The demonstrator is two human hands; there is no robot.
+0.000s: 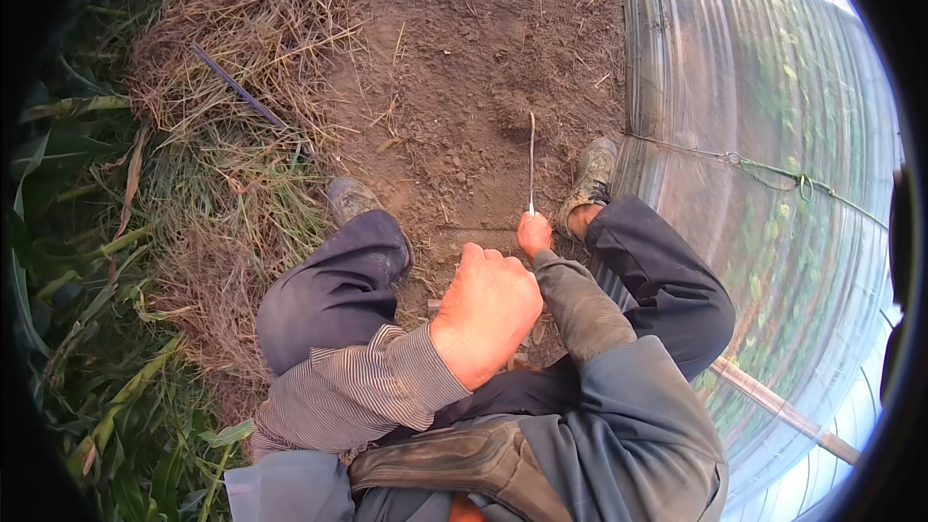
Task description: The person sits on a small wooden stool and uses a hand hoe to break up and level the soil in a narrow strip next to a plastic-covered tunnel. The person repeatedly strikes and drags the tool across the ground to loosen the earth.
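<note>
My right hand is closed around the near end of a thin, slightly curved metal-bladed hand tool, whose handle is hidden in the fist. The tool's far end lies over a small mound of loose brown soil, between my feet. Closer to the camera, my left hand forms a fist with its back turned up. Nothing shows in it, though its palm side is hidden. Both hands are over the bare ground between my spread knees.
To the right, clear plastic greenhouse sheeting rises beside my right boot, with a rope across it. Cut dry grass lies left, bearing a dark thin rod. Tall leafy plants line the far left.
</note>
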